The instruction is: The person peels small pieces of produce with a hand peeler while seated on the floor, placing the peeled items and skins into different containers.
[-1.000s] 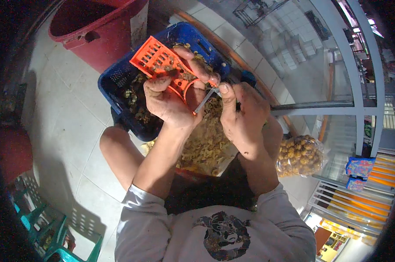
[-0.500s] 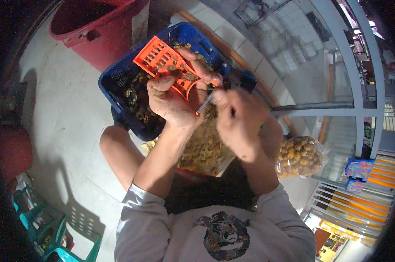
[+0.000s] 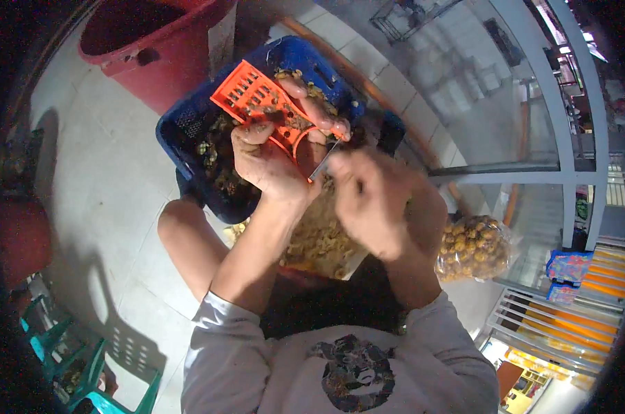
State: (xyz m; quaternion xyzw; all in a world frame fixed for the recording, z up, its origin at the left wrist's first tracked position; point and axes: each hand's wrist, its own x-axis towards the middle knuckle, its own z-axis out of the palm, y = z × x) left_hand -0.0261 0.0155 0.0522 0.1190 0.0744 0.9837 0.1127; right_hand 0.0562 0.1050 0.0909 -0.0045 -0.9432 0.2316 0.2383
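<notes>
My left hand [image 3: 274,165] is wrapped round an orange plastic peeler [image 3: 260,100] with a slotted, grater-like wide end. Its thin metal blade points toward my right hand. Dirt or crumbs cling to the tool and to my fingers. Close by the blade, my right hand [image 3: 388,203] is curled and smeared by motion; whatever its fingers may hold is hidden. Under the peeler stands a blue plastic crate [image 3: 171,141] with dark and yellowish scraps in it. Between my legs lies a heap of pale yellowish pieces [image 3: 319,241].
A clear plastic bag of round yellow-brown items [image 3: 474,248] stands right of my leg. Beyond the crate at the left is a large red bin [image 3: 147,62]. A glass panel with a grey frame [image 3: 499,177] rises at the right. Teal plastic furniture [image 3: 133,393] sits lower left.
My right hand has shifted slightly left and down beside the blade. The peeler and my left hand stay nearly in place.
</notes>
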